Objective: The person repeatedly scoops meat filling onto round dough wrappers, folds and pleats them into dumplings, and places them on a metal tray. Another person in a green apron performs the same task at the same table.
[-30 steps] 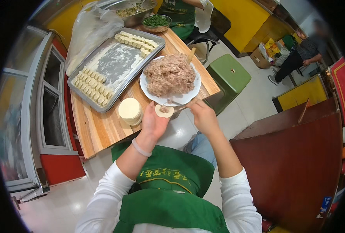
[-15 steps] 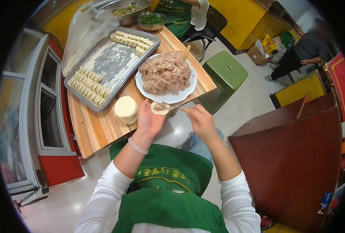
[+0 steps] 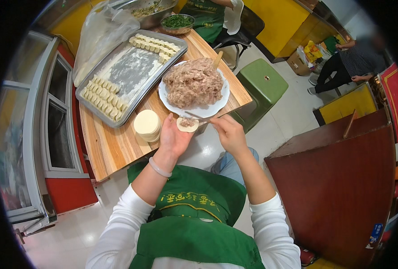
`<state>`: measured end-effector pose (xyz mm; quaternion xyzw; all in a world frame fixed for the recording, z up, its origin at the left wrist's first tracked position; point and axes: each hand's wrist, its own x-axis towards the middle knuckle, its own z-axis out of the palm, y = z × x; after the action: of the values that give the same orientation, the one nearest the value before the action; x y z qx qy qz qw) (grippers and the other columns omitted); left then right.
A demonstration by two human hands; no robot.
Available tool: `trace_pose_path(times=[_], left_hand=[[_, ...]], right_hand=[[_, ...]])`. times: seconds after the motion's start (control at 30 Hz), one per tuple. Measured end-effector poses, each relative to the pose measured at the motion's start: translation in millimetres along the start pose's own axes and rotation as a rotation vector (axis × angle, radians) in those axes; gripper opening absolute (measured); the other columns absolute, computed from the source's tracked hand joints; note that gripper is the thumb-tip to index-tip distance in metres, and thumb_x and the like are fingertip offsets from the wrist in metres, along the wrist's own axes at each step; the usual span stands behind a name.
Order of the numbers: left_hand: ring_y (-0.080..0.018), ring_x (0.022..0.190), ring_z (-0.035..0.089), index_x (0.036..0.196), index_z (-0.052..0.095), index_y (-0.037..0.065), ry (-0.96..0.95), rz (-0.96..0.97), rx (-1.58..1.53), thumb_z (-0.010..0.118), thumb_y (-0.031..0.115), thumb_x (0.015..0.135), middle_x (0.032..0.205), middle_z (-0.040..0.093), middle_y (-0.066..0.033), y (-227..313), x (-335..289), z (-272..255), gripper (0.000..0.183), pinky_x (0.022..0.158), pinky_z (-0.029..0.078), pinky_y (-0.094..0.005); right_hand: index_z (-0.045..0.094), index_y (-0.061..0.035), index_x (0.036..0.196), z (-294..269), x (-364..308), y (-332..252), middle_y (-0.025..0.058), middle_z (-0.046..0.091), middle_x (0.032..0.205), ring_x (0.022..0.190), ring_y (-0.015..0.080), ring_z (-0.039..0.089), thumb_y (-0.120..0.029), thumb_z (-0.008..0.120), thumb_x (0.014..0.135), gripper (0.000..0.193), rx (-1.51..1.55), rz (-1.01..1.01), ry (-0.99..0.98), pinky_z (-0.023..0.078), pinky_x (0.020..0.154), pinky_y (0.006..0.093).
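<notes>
My left hand (image 3: 174,138) lies palm up at the table's near edge, a round dumpling wrapper (image 3: 188,128) resting on its fingers. A small dab of minced meat sits on the wrapper. My right hand (image 3: 230,134) pinches a thin filling spatula (image 3: 204,120) whose tip reaches over the wrapper. Just beyond, a white plate (image 3: 226,99) carries a large mound of minced meat (image 3: 192,85), a wooden handle sticking out of it. Beside my left hand stands a stack of round wrappers (image 3: 147,123).
A metal tray (image 3: 131,80) dusted with flour holds rows of folded dumplings (image 3: 104,101). Behind it are a plastic bag (image 3: 101,40) and a bowl of chopped greens (image 3: 177,21). A green stool (image 3: 264,83) stands right of the wooden table (image 3: 107,154); another person (image 3: 346,60) is farther right.
The spatula has come farther over the wrapper, and my right hand has turned slightly. The wrapper is tilted a little more into view. The person at the far right has shifted an arm.
</notes>
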<state>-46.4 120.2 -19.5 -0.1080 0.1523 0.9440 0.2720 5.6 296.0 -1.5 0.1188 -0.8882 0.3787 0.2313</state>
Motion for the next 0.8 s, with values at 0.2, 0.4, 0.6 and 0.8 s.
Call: trace_pose_path(times=[0.2, 0.4, 0.6, 0.8], left_hand=[[-0.0295, 0.124, 0.04, 0.132, 0.031, -0.004, 0.009, -0.049, 0.003, 0.024, 0.037, 0.097, 0.134, 0.04, -0.0178, 4, -2, 4, 0.055, 0.106, 0.032, -0.0413], [-0.0312, 0.126, 0.038, 0.133, 0.028, -0.007, -0.014, -0.048, 0.005, 0.023, 0.039, 0.097, 0.136, 0.038, -0.02, 2, 2, -2, 0.059, 0.107, 0.03, -0.0419], [-0.0301, 0.125, 0.039, 0.131, 0.031, -0.007, -0.016, -0.046, -0.001, 0.022, 0.037, 0.097, 0.136, 0.039, -0.0188, 2, -1, 8, 0.056, 0.106, 0.031, -0.0417], [-0.0314, 0.126, 0.037, 0.133, 0.028, -0.006, -0.01, -0.039, 0.015, 0.021, 0.037, 0.098, 0.138, 0.036, -0.02, 5, -7, 14, 0.056, 0.108, 0.03, -0.0424]], right_hand=[[0.064, -0.0069, 0.093, -2, 1, 9, 0.0089, 0.058, 0.082, 0.071, 0.0287, 0.06, -0.001, 0.058, 0.077, 0.018, -0.261, -0.039, 0.02, 0.048, 0.059, 0.0363], [0.063, -0.0085, 0.094, 1, 1, 7, 0.0073, 0.061, 0.085, 0.071, 0.0277, 0.061, 0.0, 0.055, 0.075, 0.022, -0.169, -0.07, 0.089, 0.05, 0.059, 0.0355], [0.064, -0.01, 0.091, -1, -1, 4, 0.0059, 0.061, 0.085, 0.071, 0.0266, 0.061, -0.001, 0.056, 0.074, 0.021, -0.141, -0.141, -0.009, 0.05, 0.059, 0.0349], [0.065, -0.0057, 0.091, -10, 10, 8, 0.0077, 0.058, 0.077, 0.068, 0.0262, 0.059, 0.0, 0.06, 0.076, 0.017, -0.2, -0.048, 0.023, 0.048, 0.059, 0.033]])
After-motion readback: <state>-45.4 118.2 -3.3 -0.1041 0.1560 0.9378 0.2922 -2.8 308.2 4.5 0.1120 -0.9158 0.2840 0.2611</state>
